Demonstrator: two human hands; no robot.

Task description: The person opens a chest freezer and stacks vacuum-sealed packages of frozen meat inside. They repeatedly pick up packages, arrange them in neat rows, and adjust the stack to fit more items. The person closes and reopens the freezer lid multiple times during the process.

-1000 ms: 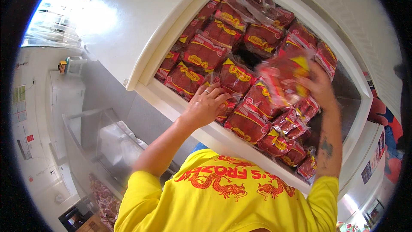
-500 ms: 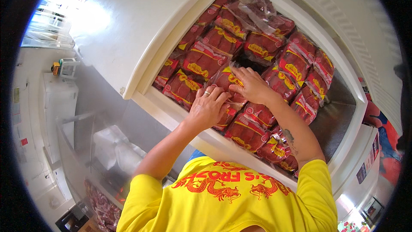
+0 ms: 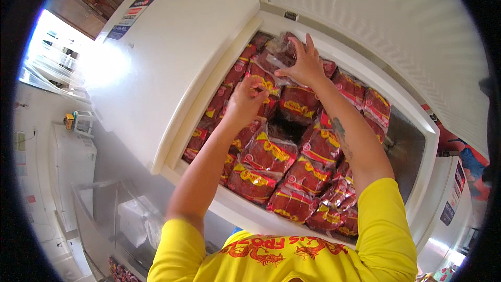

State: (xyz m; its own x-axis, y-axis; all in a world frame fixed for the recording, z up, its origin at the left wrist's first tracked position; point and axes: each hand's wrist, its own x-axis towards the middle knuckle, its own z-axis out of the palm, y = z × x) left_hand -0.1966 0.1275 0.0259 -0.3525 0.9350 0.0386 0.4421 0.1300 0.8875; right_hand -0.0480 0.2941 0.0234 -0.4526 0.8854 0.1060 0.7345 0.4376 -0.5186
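Red packs with yellow labels, in clear plastic, lie in rows inside a white chest freezer; one pack (image 3: pixel 270 152) is near the middle. My left hand (image 3: pixel 246 100) is over the packs at the left, fingers loosely curled and apart, with nothing visible in them. Farther back, my right hand (image 3: pixel 307 68) is open, thumb and fingers spread beside a bag of dark red meat in loose clear plastic (image 3: pixel 282 52). Whether its fingertips touch the plastic I cannot tell. Between the packs is a dark gap (image 3: pixel 286 129).
The freezer's white rim (image 3: pixel 360 55) surrounds the packs, with bare metal wall (image 3: pixel 404 146) at the right. A white lid (image 3: pixel 182 47) stands to the left. A clear-sided case holding white plastic bags (image 3: pixel 133 222) is at the lower left.
Both hands have left the pack near the middle and moved farther back, the right one toward the loose clear bag. My right fingers have spread. The view has shifted.
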